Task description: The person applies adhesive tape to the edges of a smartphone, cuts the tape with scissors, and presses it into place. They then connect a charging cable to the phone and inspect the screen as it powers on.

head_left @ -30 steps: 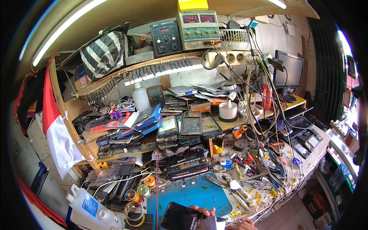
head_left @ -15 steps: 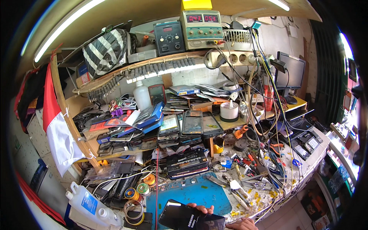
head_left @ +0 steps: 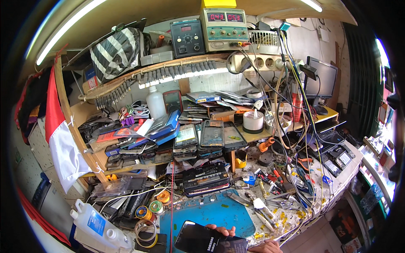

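At the lower edge I hold a black smartphone (head_left: 194,239), tilted, with white start-up lettering lit on its dark screen. My left hand (head_left: 222,230) is closed on it from beneath; only its fingertips show, curled over the far long edge. At the phone's right end is my right hand (head_left: 268,246), its fingers bent and touching that end; the picture's edge cuts off the rest. Under and beyond the phone lies a blue work mat (head_left: 202,213) bearing small parts.
A white jug (head_left: 90,221) and solder spools (head_left: 156,206) stand left of the mat. Stacked phone bodies (head_left: 206,179) lie behind it. Tweezers, pliers and a screwdriver (head_left: 262,189) clutter the right side. Cables (head_left: 291,143) hang down from a power supply (head_left: 223,31).
The view has shifted very slightly. Both hands and the phone stay in nearly the same place, and the lettering on the screen remains lit.
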Motion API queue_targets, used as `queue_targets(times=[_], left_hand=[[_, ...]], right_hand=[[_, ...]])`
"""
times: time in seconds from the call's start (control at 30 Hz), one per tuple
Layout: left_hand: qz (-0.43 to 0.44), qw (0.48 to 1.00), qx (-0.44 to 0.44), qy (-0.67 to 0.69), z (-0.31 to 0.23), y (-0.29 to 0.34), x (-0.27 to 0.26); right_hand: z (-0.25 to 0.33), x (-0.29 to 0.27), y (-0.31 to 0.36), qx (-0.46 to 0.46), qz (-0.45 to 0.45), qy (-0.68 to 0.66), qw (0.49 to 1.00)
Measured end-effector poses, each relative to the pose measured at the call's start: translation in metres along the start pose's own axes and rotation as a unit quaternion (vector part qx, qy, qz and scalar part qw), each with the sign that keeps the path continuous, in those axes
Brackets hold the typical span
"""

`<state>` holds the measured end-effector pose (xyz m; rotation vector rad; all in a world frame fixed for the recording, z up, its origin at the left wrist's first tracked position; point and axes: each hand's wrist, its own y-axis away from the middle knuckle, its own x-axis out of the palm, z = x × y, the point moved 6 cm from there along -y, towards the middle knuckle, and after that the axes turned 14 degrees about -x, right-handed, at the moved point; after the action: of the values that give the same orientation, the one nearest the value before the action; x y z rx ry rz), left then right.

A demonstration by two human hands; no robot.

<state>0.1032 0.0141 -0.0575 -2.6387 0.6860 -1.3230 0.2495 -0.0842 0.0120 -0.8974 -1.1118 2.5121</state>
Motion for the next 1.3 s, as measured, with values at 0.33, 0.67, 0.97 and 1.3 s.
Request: queue_targets(times=[0.33,0.67,0.97,1.3], left_hand=[[0.009,1.000,-0.007,0.005,0.001,-0.001,-0.002],[-0.058,0.996,-0.043,-0.050,0.001,-0.005,0.009],[-0.081,0.991,-0.103,-0.006,0.007,-0.018,0.018],[-0.078,0.993,-0.090,0.025,0.006,-0.024,0.009]], right_hand=[[0.000,0.000,-0.002,0.006,0.001,-0.012,1.000],[-0.007,0.008,0.003,0.086,0.021,-0.046,0.995],[-0.023,0.021,0.011,0.166,-0.014,-0.058,0.984],[-0.033,0.024,0.023,0.218,0.041,-0.020,0.975]])
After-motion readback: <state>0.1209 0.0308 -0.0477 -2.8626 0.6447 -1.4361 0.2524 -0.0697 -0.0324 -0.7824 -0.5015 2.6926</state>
